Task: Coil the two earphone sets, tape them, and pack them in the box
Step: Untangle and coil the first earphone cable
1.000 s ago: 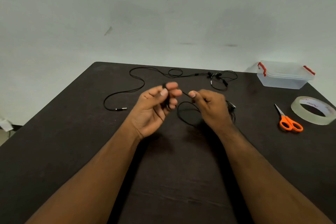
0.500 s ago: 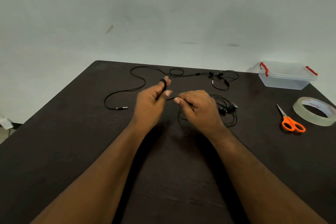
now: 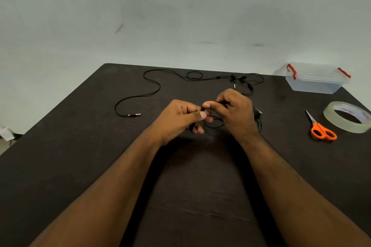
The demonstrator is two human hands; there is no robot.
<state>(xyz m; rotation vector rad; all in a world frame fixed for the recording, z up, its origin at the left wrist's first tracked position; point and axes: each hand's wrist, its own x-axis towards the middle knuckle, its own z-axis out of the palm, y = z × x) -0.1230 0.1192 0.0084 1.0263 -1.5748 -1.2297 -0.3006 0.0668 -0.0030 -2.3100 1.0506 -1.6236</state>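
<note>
head view: two earphone sets (image 3: pixel 200 78) (one in both hands (image 3: pixel 180 116))

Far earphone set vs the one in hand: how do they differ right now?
The far earphone set lies uncoiled along the table's back edge, untouched; the near earphone set is gripped by the left hand and right hand. The far set's plug lies exposed; the near set's is not visible. Both are thin black cable, untaped, outside the box.
</note>
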